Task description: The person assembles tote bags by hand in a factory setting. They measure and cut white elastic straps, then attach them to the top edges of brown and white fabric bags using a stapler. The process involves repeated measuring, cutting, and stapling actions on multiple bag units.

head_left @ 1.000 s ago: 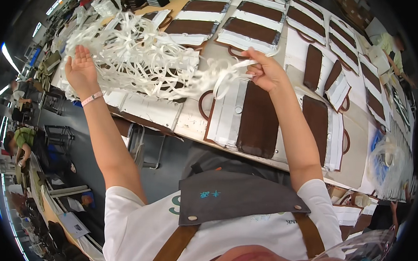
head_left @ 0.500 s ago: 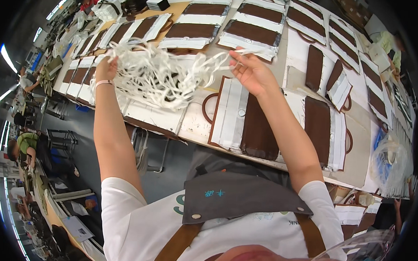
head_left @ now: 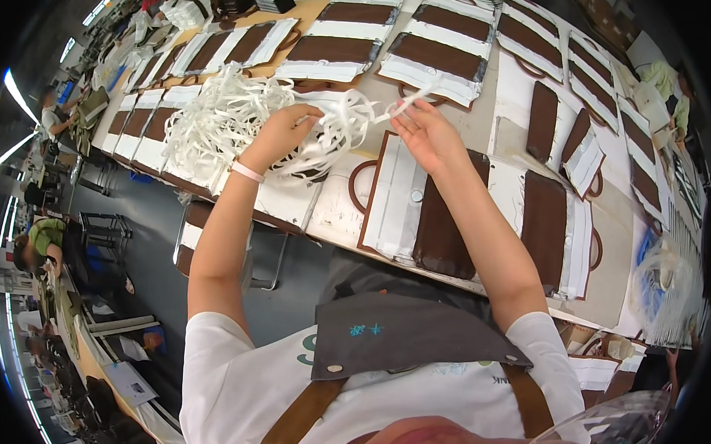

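Two bare hands work above a long pale worktop (head_left: pixel 608 257) covered with flat brown leather-like panels backed by white sheets (head_left: pixel 438 55), laid out in rows. The left hand (head_left: pixel 284 131) is clenched into a loose tangled bundle of white plastic strips (head_left: pixel 217 125), which rests on the worktop over several of the panels and hides them. The right hand (head_left: pixel 427 134) pinches a single white strip (head_left: pixel 412 101) between thumb and fingertips, that strip running back toward the bundle. A thin pink band (head_left: pixel 247 170) circles the left wrist.

Just below the right hand lies a brown panel with a white folded sheet (head_left: pixel 420 205), and a brown ring-shaped cut-out (head_left: pixel 359 186) shows beside it. Near the right edge sits what may be a clear plastic bag of more strips (head_left: pixel 662 291), though the fisheye rim blurs it. A grey apron bib with tan straps (head_left: pixel 398 339) fills the lower frame.

Beneath the worktop's near edge is a grey floor (head_left: pixel 149 213) with metal-framed stools (head_left: pixel 101 231). Other people (head_left: pixel 41 244) stand far off at the left, along further worktops.
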`<state>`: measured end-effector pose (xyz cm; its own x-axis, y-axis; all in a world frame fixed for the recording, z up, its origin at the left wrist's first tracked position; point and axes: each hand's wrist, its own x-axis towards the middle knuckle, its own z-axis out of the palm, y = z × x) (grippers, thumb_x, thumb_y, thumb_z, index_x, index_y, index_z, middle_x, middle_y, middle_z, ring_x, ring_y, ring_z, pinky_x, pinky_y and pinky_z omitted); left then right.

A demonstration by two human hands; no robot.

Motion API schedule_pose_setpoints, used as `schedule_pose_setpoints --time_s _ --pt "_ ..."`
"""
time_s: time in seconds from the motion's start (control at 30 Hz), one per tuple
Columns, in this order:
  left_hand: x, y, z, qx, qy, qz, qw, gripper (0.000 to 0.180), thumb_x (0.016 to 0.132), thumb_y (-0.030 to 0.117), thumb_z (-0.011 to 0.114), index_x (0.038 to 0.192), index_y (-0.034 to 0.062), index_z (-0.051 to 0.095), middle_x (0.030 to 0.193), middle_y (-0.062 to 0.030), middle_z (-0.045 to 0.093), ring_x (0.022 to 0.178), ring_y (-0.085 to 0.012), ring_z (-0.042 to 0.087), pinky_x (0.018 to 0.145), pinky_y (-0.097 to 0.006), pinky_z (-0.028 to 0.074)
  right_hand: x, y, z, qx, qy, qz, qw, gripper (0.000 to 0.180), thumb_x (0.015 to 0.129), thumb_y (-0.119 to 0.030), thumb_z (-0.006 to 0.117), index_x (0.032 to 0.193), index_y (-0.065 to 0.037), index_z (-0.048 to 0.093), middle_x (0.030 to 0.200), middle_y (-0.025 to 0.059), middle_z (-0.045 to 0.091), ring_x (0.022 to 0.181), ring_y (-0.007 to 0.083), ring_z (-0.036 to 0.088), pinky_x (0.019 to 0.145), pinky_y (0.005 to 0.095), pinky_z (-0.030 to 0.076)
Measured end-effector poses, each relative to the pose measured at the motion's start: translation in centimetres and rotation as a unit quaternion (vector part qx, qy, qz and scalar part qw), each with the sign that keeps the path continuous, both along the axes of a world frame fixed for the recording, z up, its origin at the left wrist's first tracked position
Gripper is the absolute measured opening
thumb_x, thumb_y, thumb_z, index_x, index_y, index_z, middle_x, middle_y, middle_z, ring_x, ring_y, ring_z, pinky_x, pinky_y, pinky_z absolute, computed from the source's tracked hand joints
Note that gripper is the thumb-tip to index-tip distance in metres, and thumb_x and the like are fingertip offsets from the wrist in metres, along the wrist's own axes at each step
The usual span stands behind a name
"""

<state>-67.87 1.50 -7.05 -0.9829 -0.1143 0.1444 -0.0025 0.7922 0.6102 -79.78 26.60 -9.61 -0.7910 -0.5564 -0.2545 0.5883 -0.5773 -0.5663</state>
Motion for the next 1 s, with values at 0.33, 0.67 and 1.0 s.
schedule_pose_setpoints --time_s 0.33,0.67,1.0 --pt "0.9 2.4 -0.5 -0.112 -0.005 -0.036 0.993 0.025 0.094 0.02 0.055 0.116 0.0107 0.064 0.114 -0.0069 0.066 0.109 -0.0272 0.059 0.114 -0.054 0.02 2.3 0.9 -3.5 0.419 0.307 0.018 0.855 0.037 0.085 -0.021 0.068 0.114 0.0 0.058 0.108 0.0157 0.058 0.1 0.0198 0.056 0.084 0.0327 0.046" --pt "-0.1 4.7 0.8 0.005 -0.046 -0.074 0.996 0.048 0.085 0.003 0.062 0.132 0.0097 0.055 0.118 -0.0122 0.063 0.098 -0.0249 0.063 0.085 -0.035 0.05 3.7 -1.2 -1.5 0.372 0.434 0.12 0.812 0.027 0.092 -0.025 0.063 0.088 0.001 0.064 0.079 0.0076 0.06 0.072 0.0148 0.055 0.067 0.0299 0.046" --pt "-1.1 1.5 -0.9 0.206 -0.045 -0.058 0.976 0.022 0.095 0.013 0.053 0.111 0.0011 0.06 0.102 -0.0024 0.063 0.099 -0.0107 0.056 0.088 -0.026 0.044 5.1 1.2 2.5 0.014 0.323 0.089 0.942 0.022 0.099 -0.022 0.052 0.093 -0.002 0.06 0.067 -0.0015 0.051 0.061 0.0078 0.045 0.057 0.0247 0.039"
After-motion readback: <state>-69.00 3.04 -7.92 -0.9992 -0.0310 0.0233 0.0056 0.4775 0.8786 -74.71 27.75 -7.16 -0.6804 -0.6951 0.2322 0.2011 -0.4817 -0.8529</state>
